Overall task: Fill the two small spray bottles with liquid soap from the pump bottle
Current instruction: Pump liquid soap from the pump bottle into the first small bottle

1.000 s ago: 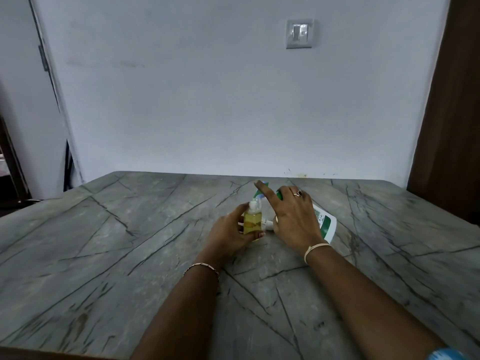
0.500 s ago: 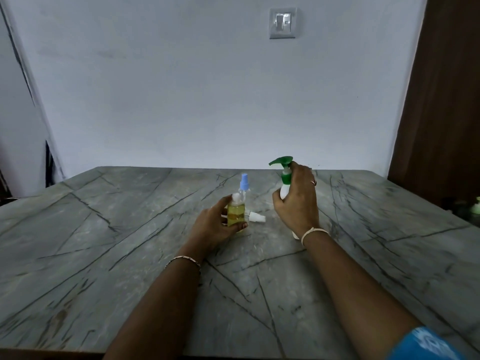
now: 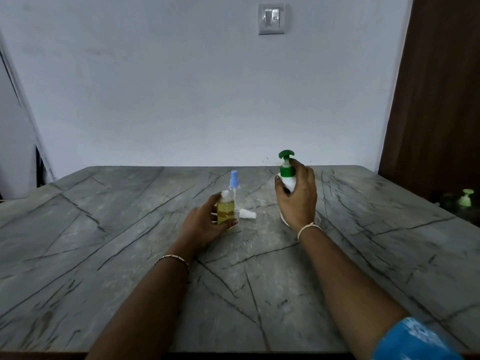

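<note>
Our left hand (image 3: 205, 224) curled round the uncapped small clear bottle of yellow soap (image 3: 225, 210), our right hand (image 3: 298, 201) gripped the upright white green-topped pump bottle (image 3: 287, 176) apart to its right, and we feared a misaimed nozzle would spill soap past that narrow neck.

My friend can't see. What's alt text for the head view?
The left hand grips a small uncapped bottle of yellow liquid; the right hand holds a white pump bottle with green top, on a grey stone table. A blue-capped clear spray bottle stands behind.
</note>
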`<state>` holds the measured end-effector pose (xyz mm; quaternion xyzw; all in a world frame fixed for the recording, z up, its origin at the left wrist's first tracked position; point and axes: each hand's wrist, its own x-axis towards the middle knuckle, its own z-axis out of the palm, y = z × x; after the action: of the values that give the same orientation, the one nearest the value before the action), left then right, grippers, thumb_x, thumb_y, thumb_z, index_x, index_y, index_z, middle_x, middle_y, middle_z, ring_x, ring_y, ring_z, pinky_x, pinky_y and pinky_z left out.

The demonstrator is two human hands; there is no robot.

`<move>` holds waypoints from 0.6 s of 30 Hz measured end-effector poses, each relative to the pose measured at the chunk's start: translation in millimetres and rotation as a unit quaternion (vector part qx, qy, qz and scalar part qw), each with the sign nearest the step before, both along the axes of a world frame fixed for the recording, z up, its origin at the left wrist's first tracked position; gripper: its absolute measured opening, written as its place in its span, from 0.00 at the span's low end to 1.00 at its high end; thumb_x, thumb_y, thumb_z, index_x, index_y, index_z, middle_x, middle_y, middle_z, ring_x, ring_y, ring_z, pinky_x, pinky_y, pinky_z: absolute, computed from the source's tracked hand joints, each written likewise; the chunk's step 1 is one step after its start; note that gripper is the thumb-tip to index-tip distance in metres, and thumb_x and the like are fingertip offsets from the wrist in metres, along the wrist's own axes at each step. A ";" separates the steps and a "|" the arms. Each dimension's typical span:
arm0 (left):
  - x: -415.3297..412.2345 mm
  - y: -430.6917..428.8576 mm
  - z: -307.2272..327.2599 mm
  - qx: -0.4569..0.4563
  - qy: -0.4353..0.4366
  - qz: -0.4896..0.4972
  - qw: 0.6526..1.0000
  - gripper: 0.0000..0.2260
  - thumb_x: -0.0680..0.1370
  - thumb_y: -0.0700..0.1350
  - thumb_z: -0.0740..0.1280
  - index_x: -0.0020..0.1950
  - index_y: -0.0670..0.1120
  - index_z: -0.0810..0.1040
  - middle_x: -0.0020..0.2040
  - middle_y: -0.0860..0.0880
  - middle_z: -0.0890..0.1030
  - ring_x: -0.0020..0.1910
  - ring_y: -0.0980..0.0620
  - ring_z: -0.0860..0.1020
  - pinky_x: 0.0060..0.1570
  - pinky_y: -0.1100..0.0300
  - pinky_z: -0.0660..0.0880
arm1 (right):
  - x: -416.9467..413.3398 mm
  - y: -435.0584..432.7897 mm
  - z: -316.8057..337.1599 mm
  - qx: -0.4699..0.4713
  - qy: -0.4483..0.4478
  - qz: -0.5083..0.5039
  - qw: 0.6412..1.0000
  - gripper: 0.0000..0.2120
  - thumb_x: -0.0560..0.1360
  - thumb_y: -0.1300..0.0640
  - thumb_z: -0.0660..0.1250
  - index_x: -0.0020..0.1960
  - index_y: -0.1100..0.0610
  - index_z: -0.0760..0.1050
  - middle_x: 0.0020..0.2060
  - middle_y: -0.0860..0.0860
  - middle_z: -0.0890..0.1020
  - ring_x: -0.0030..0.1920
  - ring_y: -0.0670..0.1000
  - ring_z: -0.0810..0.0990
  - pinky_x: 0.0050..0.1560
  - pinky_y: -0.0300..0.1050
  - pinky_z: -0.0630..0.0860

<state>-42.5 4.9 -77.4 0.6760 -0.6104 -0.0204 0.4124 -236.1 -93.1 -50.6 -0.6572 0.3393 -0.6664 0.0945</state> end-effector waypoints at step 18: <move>-1.1 -0.1 1.2 0.019 -0.006 0.002 1.000 0.37 0.70 0.57 0.73 0.74 0.54 0.61 0.59 0.48 0.80 0.51 0.53 0.80 0.54 0.54 0.78 | -7.2 -13.1 -1.9 0.059 -0.116 0.044 0.991 0.24 0.70 0.58 0.73 0.64 0.56 0.70 0.53 0.50 0.78 0.51 0.50 0.78 0.47 0.31 0.71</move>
<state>-43.6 4.8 -76.2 0.6852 -0.6108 -0.0269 0.3959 -243.3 -106.3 -52.5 -0.5834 0.3351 -0.7120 0.2010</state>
